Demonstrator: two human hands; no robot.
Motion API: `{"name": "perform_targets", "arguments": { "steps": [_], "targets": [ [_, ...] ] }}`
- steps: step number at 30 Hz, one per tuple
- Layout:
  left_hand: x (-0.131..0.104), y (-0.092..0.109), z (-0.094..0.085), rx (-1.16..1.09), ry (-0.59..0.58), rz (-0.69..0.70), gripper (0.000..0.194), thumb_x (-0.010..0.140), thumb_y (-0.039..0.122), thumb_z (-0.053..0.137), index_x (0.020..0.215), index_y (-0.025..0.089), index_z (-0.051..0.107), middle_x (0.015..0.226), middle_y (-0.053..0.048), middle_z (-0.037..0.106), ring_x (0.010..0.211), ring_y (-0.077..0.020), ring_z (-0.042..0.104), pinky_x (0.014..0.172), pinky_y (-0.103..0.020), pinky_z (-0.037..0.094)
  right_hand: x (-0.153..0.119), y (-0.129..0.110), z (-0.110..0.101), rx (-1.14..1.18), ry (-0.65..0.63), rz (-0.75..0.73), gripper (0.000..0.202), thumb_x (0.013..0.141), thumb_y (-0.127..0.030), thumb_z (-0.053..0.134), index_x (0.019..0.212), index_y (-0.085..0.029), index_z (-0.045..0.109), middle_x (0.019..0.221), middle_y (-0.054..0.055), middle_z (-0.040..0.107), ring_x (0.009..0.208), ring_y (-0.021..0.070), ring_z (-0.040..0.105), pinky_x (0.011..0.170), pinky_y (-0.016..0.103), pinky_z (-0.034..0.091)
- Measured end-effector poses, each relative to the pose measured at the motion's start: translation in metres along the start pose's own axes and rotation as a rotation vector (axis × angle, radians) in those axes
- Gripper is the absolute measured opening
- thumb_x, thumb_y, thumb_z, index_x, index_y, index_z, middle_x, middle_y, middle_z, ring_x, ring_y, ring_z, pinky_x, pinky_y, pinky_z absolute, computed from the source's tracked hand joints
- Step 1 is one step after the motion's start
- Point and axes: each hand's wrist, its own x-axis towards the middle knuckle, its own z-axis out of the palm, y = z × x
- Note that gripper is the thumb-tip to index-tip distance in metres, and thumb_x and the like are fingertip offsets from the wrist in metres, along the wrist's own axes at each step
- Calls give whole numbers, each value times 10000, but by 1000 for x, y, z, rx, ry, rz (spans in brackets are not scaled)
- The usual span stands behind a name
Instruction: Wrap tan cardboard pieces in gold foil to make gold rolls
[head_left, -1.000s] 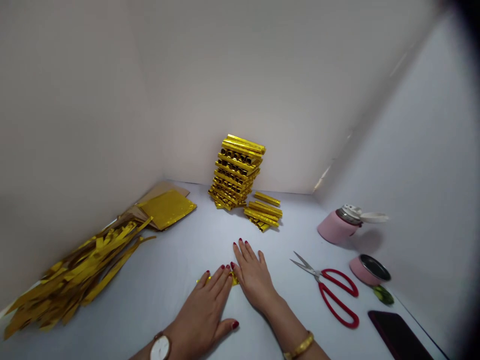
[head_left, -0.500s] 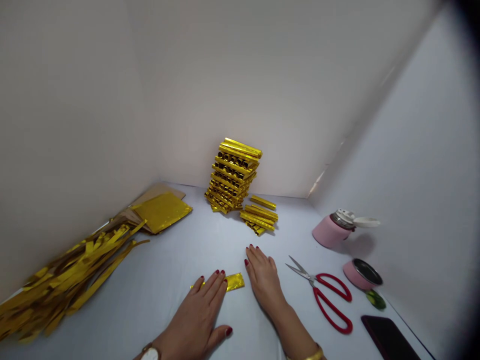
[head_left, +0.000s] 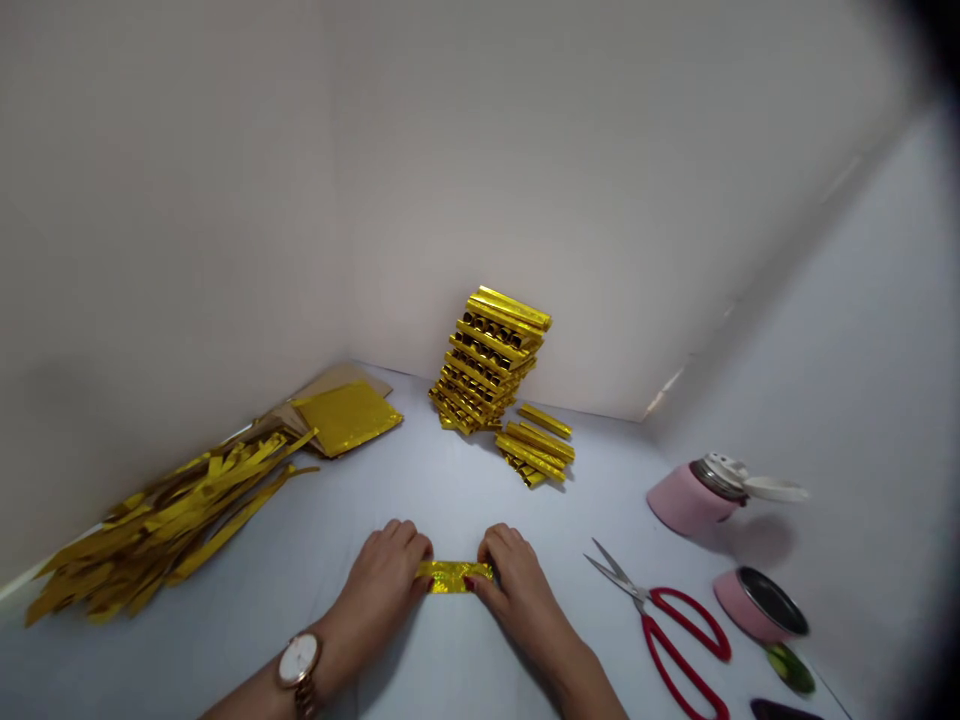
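Observation:
A short piece of shiny gold foil (head_left: pixel 450 577) lies across the front middle of the white table, between my two hands. My left hand (head_left: pixel 386 572), with a watch at its wrist, pinches the foil's left end, fingers curled and thumb in front. At the other end, my right hand (head_left: pixel 512 577) grips the foil in the same way. Behind them rises a tilted stack of gold rolls (head_left: pixel 487 360) near the wall, and a smaller pile of gold rolls (head_left: pixel 535 452) lies beside it.
Red-handled scissors (head_left: pixel 641 600) lie open at the right. Beyond them are a pink jar (head_left: pixel 686 498), a pink cup (head_left: pixel 754 603), a green object (head_left: pixel 790 667) and a dark phone (head_left: pixel 784 710). Gold strips (head_left: pixel 180 520) and a gold square sheet (head_left: pixel 351 415) lie left.
Both hands have gone from lying flat to curled. My left hand has shifted to the foil's left end and my right hand has taken hold of its right end. The view has shifted.

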Motion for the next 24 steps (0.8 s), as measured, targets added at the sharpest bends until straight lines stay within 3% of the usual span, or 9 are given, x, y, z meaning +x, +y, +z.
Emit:
{"name": "perform_targets", "arguments": {
  "steps": [6, 10, 13, 16, 19, 21, 24],
  "targets": [
    [8, -10, -4, -246, -24, -11, 125, 627, 66, 593, 659, 186, 580, 725, -2, 601, 753, -189, 518, 676, -277, 360, -4, -3, 1, 231, -3, 105, 125, 764, -103, 561, 831, -195, 508, 803, 7, 558, 757, 178, 498, 680, 275, 365],
    [19, -25, -2, -537, 38, -53, 69, 696, 185, 551, 742, 192, 500, 672, 25, 570, 639, -145, 527, 582, -238, 365, -7, -6, -2, 449, -51, 180, 31, 782, -171, 535, 759, -184, 550, 682, -21, 539, 650, 148, 475, 601, 249, 341],
    [27, -28, -3, -763, 84, -77, 207, 748, 335, 545, 869, 192, 456, 644, 38, 540, 584, -132, 537, 551, -229, 385, -7, -9, -1, 647, -82, 244, 217, 782, -288, 578, 622, -188, 470, 574, -51, 443, 559, 117, 405, 520, 232, 289],
    [26, -15, 2, -922, 78, -73, 314, 724, 410, 593, 906, 187, 467, 574, 66, 501, 515, -117, 518, 512, -217, 373, -7, -16, 4, 849, -209, 237, 259, 768, -384, 637, 681, -170, 519, 606, -31, 516, 576, 120, 463, 532, 225, 326],
    [19, 5, 10, -1024, 13, -52, 331, 693, 389, 650, 900, 167, 516, 558, 48, 539, 478, -115, 507, 477, -217, 380, -8, -25, 12, 1040, -321, 223, 410, 817, -536, 575, 811, -128, 610, 665, 41, 624, 604, 149, 565, 587, 255, 413],
    [14, 15, 12, -1134, 10, -46, 351, 696, 347, 687, 958, 153, 555, 633, 11, 601, 524, -119, 534, 506, -224, 410, -8, -28, 17, 1104, -304, 229, 524, 833, -620, 511, 837, -112, 639, 675, 81, 655, 584, 159, 597, 576, 267, 435],
    [13, 19, 9, -1259, 22, -60, 303, 687, 361, 743, 862, 146, 622, 677, -15, 636, 587, -126, 566, 565, -233, 440, -8, -24, 21, 1107, -212, 242, 542, 830, -639, 516, 865, -117, 659, 744, 121, 685, 622, 177, 635, 600, 283, 464]
  ]
}}
